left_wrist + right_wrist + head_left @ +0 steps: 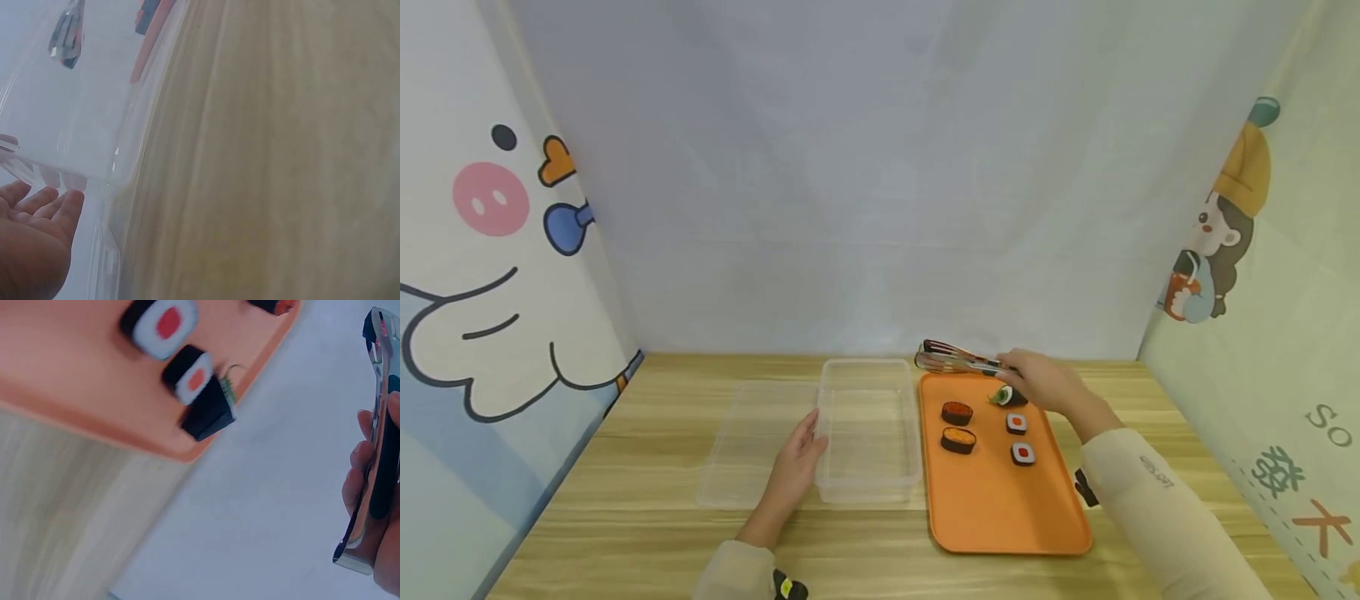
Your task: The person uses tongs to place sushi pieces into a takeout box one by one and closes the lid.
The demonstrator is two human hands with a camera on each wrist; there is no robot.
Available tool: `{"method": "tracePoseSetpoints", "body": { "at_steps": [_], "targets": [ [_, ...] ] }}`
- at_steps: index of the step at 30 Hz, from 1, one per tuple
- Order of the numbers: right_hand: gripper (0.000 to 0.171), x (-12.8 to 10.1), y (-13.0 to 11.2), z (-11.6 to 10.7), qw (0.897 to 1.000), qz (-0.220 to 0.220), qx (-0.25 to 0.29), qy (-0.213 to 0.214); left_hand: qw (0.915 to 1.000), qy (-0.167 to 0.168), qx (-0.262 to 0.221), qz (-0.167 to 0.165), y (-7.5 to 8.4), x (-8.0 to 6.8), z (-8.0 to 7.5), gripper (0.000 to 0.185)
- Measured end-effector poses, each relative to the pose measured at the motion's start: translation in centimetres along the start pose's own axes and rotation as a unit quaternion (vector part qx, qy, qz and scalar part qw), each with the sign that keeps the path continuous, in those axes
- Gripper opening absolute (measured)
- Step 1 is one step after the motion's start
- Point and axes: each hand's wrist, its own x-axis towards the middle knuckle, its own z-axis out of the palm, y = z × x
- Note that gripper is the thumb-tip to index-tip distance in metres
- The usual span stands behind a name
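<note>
Orange tray (1000, 517) bears sushi (958, 440); left of it, the left hand (796, 458), fingers nearly straight, touches the box (868, 483). At its far end the right hand (1045, 382) grips tongs (958, 360). Transferring sushi seems underway; next probably calls for tongs over the box. Whether they pinch a piece is unclear.

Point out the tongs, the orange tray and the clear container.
Tongs (385, 467): right wrist view, on the dark grip of the handle.
Orange tray (992, 496): head view, on the bare base.
Clear container (868, 429): head view, on the bare bottom.
</note>
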Motion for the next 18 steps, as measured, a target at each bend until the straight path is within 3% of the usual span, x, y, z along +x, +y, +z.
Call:
{"method": "tracePoseSetpoints", "body": {
  "at_steps": [2,5,9,18],
  "targets": [
    [0.042,0.6,-0.9,-0.3,1.0,-0.001,-0.001,-0.008,1.0,-0.002,-0.003,-0.001,1.1,-0.4,-0.1,0.053],
    [0.043,1.7,-2.4,-0.4,1.0,-0.003,-0.009,-0.018,1.0,0.0,-0.007,-0.007,1.3,-0.4,-0.2,0.053],
    [0.044,3.0,-4.3,0.0,0.999,-0.011,-0.019,-0.023,0.9999,0.005,-0.014,-0.007,-0.3,0.3,-0.1,0.053],
    [0.044,5.4,-7.0,2.3,0.997,-0.031,-0.038,-0.052,0.9999,0.009,-0.013,-0.004,-0.9,0.4,0.1,0.052]
  ]
}}
